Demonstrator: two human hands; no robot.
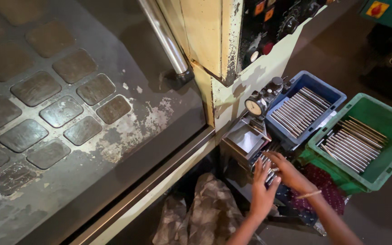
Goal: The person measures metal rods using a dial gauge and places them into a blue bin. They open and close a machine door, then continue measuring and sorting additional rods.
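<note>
Fingers (pixel 263 167) on thin, shiny steel rods (pixel 267 164)

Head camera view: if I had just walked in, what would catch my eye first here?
Probably the two bright crates on the right, a blue crate and a green crate, each holding a row of slim metal rods. Just left of them a round dial gauge stands against the worn cream machine panel. Below it, the left hand and right hand meet over a small bunch of rods.
</note>
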